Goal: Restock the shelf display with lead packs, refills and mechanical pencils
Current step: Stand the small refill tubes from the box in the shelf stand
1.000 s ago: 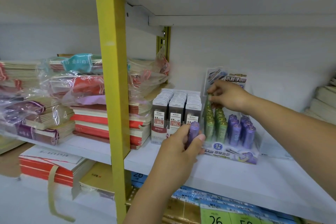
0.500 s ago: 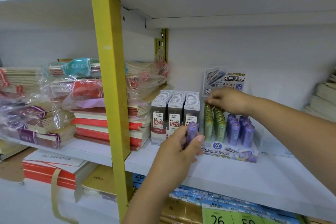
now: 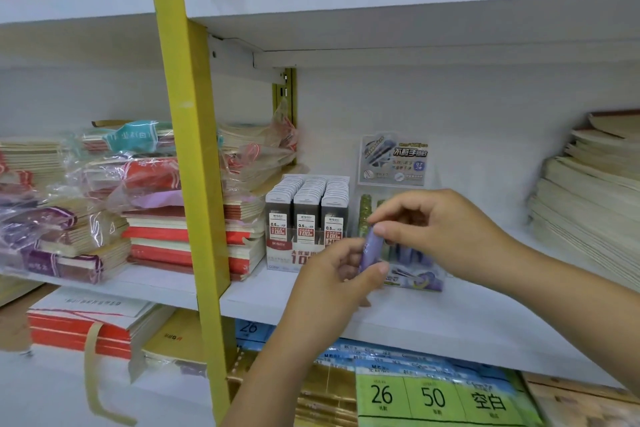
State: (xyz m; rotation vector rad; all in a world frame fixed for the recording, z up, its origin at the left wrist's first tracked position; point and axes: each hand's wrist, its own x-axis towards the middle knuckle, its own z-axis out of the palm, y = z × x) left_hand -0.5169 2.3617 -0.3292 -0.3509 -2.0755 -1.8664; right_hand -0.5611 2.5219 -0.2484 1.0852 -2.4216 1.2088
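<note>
Head | left hand (image 3: 337,276), right hand (image 3: 441,229) pinch one purple tube (image 3: 369,246)

Yellow shelf upright (image 3: 194,149), plastic-wrapped notebook stacks (image 3: 104,204) left, pale booklet pile (image 3: 588,204) right, green number labels (image 3: 433,399) below

Stationery shop: stocked shelves (image 3: 381,319), notebooks (image 3: 166,243).

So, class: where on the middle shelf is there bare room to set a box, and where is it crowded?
Bare: white shelf between the display tray and the cream notebook stack, plus its front strip. Crowded: lead pack box beside the red notebooks; left hand and right hand front the tray.
</note>
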